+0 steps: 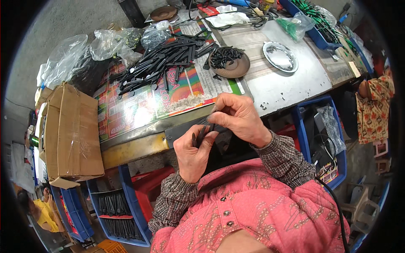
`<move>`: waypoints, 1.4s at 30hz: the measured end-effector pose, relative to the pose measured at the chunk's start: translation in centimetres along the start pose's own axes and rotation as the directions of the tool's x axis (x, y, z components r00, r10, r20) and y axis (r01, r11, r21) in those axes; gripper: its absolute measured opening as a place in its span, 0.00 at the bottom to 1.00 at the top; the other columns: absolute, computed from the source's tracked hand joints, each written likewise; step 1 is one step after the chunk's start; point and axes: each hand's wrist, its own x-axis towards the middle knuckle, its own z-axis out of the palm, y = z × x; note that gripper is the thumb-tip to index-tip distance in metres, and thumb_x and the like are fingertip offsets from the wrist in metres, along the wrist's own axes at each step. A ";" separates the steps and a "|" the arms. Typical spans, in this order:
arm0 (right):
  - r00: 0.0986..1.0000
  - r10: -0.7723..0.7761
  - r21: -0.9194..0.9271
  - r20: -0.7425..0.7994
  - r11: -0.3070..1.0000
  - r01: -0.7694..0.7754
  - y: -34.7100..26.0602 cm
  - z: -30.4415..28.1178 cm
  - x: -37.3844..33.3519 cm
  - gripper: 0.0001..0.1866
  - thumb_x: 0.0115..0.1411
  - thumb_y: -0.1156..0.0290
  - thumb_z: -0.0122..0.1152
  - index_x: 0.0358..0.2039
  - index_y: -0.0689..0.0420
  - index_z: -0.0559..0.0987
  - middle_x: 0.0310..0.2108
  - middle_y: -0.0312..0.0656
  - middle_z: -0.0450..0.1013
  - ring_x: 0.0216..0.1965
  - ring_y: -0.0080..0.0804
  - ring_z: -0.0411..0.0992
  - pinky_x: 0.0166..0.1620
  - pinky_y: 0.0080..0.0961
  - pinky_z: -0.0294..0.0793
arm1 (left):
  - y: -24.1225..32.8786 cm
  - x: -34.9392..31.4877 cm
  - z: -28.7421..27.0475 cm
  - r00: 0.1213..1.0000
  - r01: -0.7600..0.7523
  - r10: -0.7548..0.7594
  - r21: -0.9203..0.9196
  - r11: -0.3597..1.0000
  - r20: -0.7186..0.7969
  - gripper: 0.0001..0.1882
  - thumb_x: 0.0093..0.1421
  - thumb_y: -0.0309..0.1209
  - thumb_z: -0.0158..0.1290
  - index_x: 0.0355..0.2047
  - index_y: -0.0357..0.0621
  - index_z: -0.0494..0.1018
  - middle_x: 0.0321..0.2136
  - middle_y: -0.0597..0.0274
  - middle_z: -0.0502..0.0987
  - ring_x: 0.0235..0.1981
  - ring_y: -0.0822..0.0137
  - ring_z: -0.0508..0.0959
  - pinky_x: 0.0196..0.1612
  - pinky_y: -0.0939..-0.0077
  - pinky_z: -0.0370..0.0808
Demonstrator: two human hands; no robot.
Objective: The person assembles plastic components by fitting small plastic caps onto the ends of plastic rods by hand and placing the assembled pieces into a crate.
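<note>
In front of my chest, near the table's front edge, my left hand (pixel 192 152) is closed around a black strip-like piece (pixel 200 135) that sticks up between thumb and fingers. Right above it, my right hand (pixel 240 118) pinches thumb against forefinger close to the tip of that piece. What lies in this pinch is small and dark, and mostly hidden. On the table beyond lies a heap of long black plastic sticks (pixel 171 59), some with pale round ends. A brown round dish (pixel 236 71) to its right carries small black parts (pixel 225 56).
A pale round plate (pixel 266 51) with dark bits stands right of the dish. A cardboard box (pixel 78 130) is at the table's left. Blue crates (pixel 145 232) stand below, one with black sticks. A blue tray (pixel 314 31) holds green and black pieces. Another person's patterned clothing (pixel 373 114) shows at right.
</note>
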 end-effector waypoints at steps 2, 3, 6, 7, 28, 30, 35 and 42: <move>0.999 0.050 -0.022 0.014 0.999 -0.050 -0.5 0.0 0.2 0.06 0.59 0.75 0.64 0.31 0.62 0.76 0.26 0.28 0.71 0.27 0.10 0.67 0.27 0.11 0.67 | 0.0 0.1 -0.1 0.999 -0.016 0.017 0.022 1.000 -0.027 0.07 0.59 0.25 0.60 0.32 0.33 0.75 0.20 0.71 0.71 0.24 0.81 0.66 0.26 0.84 0.66; 0.994 0.102 -0.043 0.024 0.994 -0.101 -0.7 0.0 0.3 0.06 0.59 0.75 0.64 0.30 0.62 0.76 0.26 0.29 0.71 0.26 0.10 0.67 0.26 0.11 0.67 | 0.2 0.2 -0.2 1.000 -0.010 0.009 -0.010 1.000 -0.028 0.07 0.58 0.26 0.60 0.32 0.33 0.75 0.19 0.71 0.71 0.23 0.81 0.66 0.26 0.83 0.65; 0.991 0.123 0.074 0.049 0.989 -0.126 -1.0 0.0 0.4 0.06 0.59 0.74 0.64 0.30 0.62 0.76 0.25 0.29 0.71 0.25 0.10 0.67 0.25 0.10 0.66 | 0.2 0.3 -0.5 1.000 0.006 -0.007 -0.067 0.998 -0.012 0.08 0.58 0.26 0.61 0.32 0.33 0.75 0.18 0.69 0.71 0.22 0.80 0.66 0.25 0.82 0.65; 0.990 0.128 0.089 0.056 0.987 -0.132 -1.0 -0.1 0.3 0.06 0.59 0.74 0.64 0.31 0.62 0.76 0.25 0.29 0.71 0.25 0.10 0.67 0.25 0.10 0.65 | 0.0 0.3 -0.6 1.000 0.029 -0.028 -0.088 0.996 0.007 0.08 0.58 0.26 0.61 0.31 0.33 0.75 0.18 0.69 0.70 0.22 0.80 0.66 0.25 0.82 0.66; 0.998 0.063 -0.001 0.010 0.998 -0.063 0.1 1.0 -0.4 0.06 0.61 0.74 0.61 0.31 0.63 0.75 0.23 0.30 0.71 0.22 0.10 0.66 0.23 0.11 0.64 | 0.8 -0.1 -0.2 0.994 -0.077 0.087 0.141 0.987 -0.069 0.10 0.56 0.27 0.63 0.29 0.33 0.74 0.20 0.69 0.72 0.23 0.79 0.68 0.26 0.82 0.67; 0.998 0.057 -0.010 -0.025 0.998 -0.058 0.0 1.1 -0.2 0.06 0.61 0.74 0.61 0.31 0.63 0.75 0.23 0.30 0.71 0.22 0.10 0.66 0.23 0.11 0.64 | 0.9 0.0 -0.2 0.985 -0.107 0.135 0.239 0.965 -0.103 0.10 0.56 0.27 0.63 0.29 0.32 0.74 0.20 0.69 0.72 0.23 0.80 0.67 0.26 0.82 0.67; 0.989 0.145 0.073 -0.024 0.987 -0.143 -0.7 1.5 -0.3 0.05 0.61 0.75 0.61 0.32 0.63 0.75 0.23 0.30 0.70 0.22 0.11 0.66 0.23 0.10 0.65 | 0.4 0.0 -0.5 0.994 -0.066 0.081 0.174 0.983 -0.080 0.09 0.57 0.26 0.62 0.31 0.32 0.75 0.21 0.69 0.72 0.24 0.80 0.67 0.26 0.83 0.67; 0.996 0.086 0.069 -0.003 0.994 -0.085 0.4 0.9 -0.3 0.05 0.61 0.75 0.61 0.32 0.63 0.75 0.23 0.31 0.70 0.21 0.11 0.66 0.22 0.10 0.65 | -0.6 -0.1 -0.6 0.996 -0.046 0.051 0.062 0.997 -0.074 0.09 0.54 0.26 0.63 0.30 0.33 0.74 0.20 0.61 0.73 0.20 0.76 0.69 0.24 0.78 0.68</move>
